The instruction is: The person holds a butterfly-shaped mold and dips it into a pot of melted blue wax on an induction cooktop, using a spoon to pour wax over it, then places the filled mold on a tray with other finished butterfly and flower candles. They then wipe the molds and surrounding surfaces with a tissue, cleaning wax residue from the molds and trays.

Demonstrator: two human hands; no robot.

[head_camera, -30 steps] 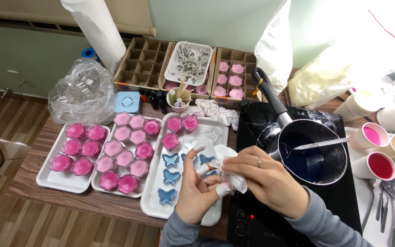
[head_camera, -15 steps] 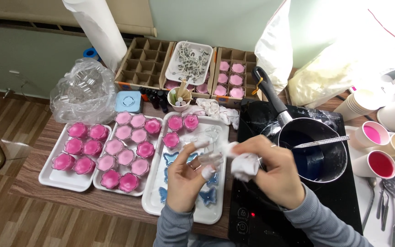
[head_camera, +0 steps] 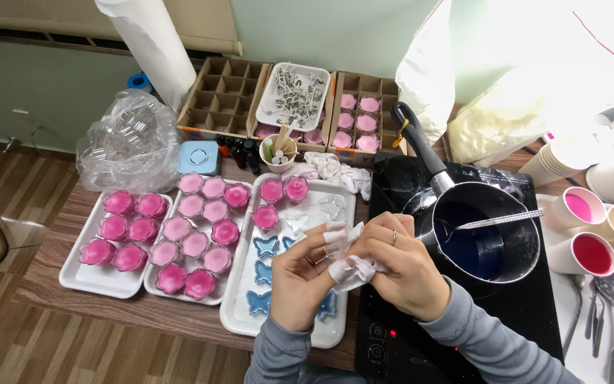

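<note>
The wooden counter (head_camera: pixel 51 284) runs across the view, its near edge bare only at the left, below the trays. On its right part lies a black induction cooktop (head_camera: pixel 527 313) carrying a saucepan (head_camera: pixel 488 238) of dark blue liquid, a metal utensil (head_camera: pixel 495 220) resting across its rim. Three white trays sit side by side: the left tray (head_camera: pixel 90 281) and middle tray (head_camera: pixel 168 295) are packed with pink flower-shaped candles, and the long right tray (head_camera: pixel 278 327), just beside the cooktop's edge, holds pink candles at its far end and blue butterfly shapes (head_camera: pixel 264 249) nearer. Behind them stand cardboard divider boxes (head_camera: pixel 218 96) and a clear plastic bag (head_camera: pixel 126 146).

Both hands meet above the long tray's right edge. The left hand (head_camera: pixel 300 281) and the right hand (head_camera: pixel 399 263) are each pinched on the same crumpled white tissue (head_camera: pixel 346 256), fingertips almost touching. Paper cups (head_camera: pixel 591 252) of pink and red crowd the right side, so the only open room lies along the counter's front left.
</note>
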